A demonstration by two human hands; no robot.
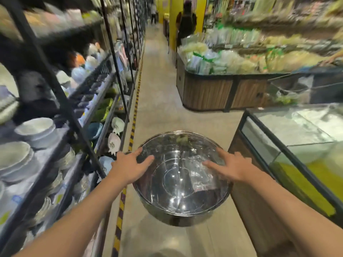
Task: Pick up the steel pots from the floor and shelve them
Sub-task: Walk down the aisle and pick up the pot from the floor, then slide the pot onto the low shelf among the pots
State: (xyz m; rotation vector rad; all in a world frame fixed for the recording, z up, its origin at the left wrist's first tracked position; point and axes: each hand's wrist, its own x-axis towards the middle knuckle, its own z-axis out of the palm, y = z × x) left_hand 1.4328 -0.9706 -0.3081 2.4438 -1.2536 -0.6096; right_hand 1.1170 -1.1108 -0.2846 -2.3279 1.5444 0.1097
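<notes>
A large shiny steel pot with a flat lid stands on the aisle floor right in front of me. My left hand lies on the left part of the lid with fingers spread and straight. My right hand rests on the right part of the lid, fingers also straight. Neither hand curls round the pot. The pot's handles are hidden from view.
A black metal shelf rack full of white bowls and plates runs along the left. A glass display case stands to the right, a wooden produce bin beyond it. A person stands far down the aisle. Yellow-black floor tape edges the rack.
</notes>
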